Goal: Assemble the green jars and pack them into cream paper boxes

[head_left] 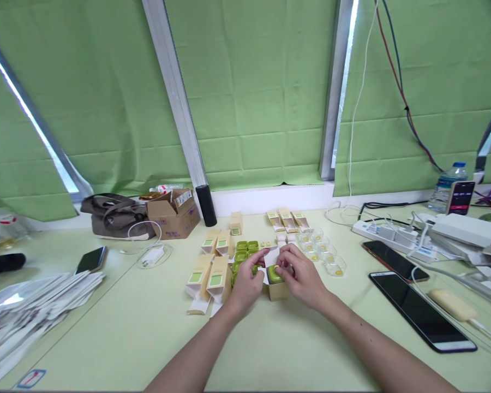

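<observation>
A small tan carton (279, 292) stands upright on the table in front of me, its white inner flap raised. A green square container (274, 274) sits in its open top. My right hand (299, 274) has its fingers curled and pinched at the container's top. My left hand (247, 279) is at the carton's left side, index finger and thumb apart, near the white flap; whether it touches the flap is unclear. Behind the left hand are several green containers (241, 255), partly hidden. Several clear plastic cups (334, 267) with yellow centres lie beyond my right hand.
Tan cartons with open flaps (219, 278) stand left of my hands, and others (287, 219) lie at the back. Phones (419, 308), a power strip (393, 234) and cables are on the right. A cardboard box (174, 215), bag (117, 215) and papers (36, 311) are on the left.
</observation>
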`<state>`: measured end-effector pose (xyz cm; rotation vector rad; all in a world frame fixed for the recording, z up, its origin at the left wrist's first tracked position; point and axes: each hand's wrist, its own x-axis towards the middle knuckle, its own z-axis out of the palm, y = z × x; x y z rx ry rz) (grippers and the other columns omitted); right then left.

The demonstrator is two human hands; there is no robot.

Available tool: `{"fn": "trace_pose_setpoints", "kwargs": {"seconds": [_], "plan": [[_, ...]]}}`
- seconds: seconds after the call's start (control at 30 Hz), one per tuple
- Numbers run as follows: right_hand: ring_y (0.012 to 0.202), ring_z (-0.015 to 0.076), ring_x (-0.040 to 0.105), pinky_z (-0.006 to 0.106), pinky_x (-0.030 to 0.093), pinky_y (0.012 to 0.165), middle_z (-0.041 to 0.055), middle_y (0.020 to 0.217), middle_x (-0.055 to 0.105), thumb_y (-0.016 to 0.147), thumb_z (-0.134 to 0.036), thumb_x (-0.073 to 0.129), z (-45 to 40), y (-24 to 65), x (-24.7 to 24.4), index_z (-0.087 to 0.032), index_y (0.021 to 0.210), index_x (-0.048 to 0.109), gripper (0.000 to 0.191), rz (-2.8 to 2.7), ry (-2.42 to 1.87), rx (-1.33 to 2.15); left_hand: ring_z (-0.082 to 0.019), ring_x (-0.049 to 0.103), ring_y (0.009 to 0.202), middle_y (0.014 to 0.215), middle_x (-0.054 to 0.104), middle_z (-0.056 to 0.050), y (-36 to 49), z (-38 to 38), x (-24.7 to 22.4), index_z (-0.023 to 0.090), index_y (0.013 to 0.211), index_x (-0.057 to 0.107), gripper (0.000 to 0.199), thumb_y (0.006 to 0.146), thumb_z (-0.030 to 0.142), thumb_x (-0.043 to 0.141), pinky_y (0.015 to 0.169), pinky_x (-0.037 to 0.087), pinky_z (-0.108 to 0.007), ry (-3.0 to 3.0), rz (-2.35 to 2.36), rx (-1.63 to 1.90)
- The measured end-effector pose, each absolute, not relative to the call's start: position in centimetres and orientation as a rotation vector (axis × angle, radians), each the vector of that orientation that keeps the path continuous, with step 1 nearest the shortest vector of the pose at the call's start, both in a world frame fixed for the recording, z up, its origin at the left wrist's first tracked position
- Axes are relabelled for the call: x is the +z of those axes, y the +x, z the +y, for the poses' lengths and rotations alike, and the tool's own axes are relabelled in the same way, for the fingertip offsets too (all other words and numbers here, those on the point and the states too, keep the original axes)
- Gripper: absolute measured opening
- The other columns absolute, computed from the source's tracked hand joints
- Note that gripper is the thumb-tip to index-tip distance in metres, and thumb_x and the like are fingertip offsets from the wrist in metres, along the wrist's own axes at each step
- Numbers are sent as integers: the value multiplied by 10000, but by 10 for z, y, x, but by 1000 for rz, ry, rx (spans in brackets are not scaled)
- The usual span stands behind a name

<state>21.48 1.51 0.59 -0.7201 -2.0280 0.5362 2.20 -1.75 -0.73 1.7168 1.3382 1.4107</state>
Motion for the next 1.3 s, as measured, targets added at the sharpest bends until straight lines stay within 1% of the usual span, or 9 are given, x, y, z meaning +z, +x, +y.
{"fn": "trace_pose_setpoints", "kwargs": {"seconds": [0.2, 0.33, 0.53, 0.67, 0.8, 0.9, 1.07, 1.2, 1.3], "plan": [[1014, 268, 586, 367, 538, 732, 70, 1034, 591, 857, -166, 699, 22, 210, -2, -253, 797, 683, 107, -1970, -798, 596, -218, 667, 1053, 1235, 735, -89, 19, -14, -10, 188, 1346, 691, 620, 766, 79, 501, 1010, 536, -385, 1718, 1327, 1419], [1011, 275, 577, 400, 547, 771, 74, 1031, 588, 807, -139, 754, 24, 207, -4, -249, 736, 715, 137, -1939, -862, 616, -223, 665, 1040, 1229, 736, -96, 20, -14, -10, 178, 1339, 694, 623, 753, 77, 508, 1006, 532, -390, 1699, 1327, 1416], [1013, 285, 579, 404, 554, 754, 84, 1032, 598, 791, -134, 754, 23, 207, -5, -253, 721, 743, 138, -1920, -914, 653, -224, 657, 1052, 1227, 730, -100, 21, -17, -6, 176, 1350, 685, 621, 763, 86, 504, 1013, 526, -397, 1683, 1330, 1399], [1040, 297, 583, 387, 562, 711, 93, 1019, 613, 828, -179, 694, 24, 207, -4, -264, 800, 767, 116, -1886, -856, 682, -218, 660, 1027, 1165, 741, -92, 21, -17, -5, 175, 1337, 693, 615, 758, 87, 506, 998, 535, -389, 1689, 1310, 1410], [978, 283, 624, 361, 550, 660, 91, 1003, 651, 899, -271, 629, 25, 209, -1, -254, 881, 723, 97, -1763, -816, 726, -222, 662, 1032, 1145, 741, -92, 21, -16, -7, 174, 1333, 691, 605, 763, 91, 505, 984, 540, -384, 1670, 1293, 1415], [852, 245, 635, 324, 520, 610, 68, 925, 671, 893, -319, 626, 29, 210, -1, -238, 902, 671, 93, -1660, -831, 807, -230, 662, 1047, 1148, 741, -99, 21, -15, -7, 164, 1337, 686, 616, 753, 96, 502, 994, 532, -394, 1638, 1269, 1415], [658, 188, 603, 248, 426, 438, 4, 807, 577, 780, -352, 613, 39, 208, -6, -234, 926, 599, 188, -1425, -853, 1118, -237, 661, 1042, 1139, 740, -112, 21, -16, -2, 146, 1310, 686, 565, 777, 121, 502, 990, 519, -390, 1580, 1221, 1425], [572, 135, 542, 214, 382, 391, -33, 807, 525, 639, -291, 598, 44, 208, -9, -236, 941, 577, 308, -1357, -895, 1256, -238, 662, 1075, 1150, 733, -112, 21, -15, -2, 160, 1269, 695, 439, 882, 190, 488, 978, 513, -370, 1556, 1174, 1433], [561, 119, 526, 203, 364, 378, -39, 827, 513, 609, -288, 589, 45, 207, -9, -235, 960, 579, 355, -1367, -899, 1265, -235, 659, 1078, 1174, 723, -107, 22, -15, -3, 174, 1267, 669, 403, 881, 178, 551, 980, 507, -367, 1606, 1199, 1433]]}}
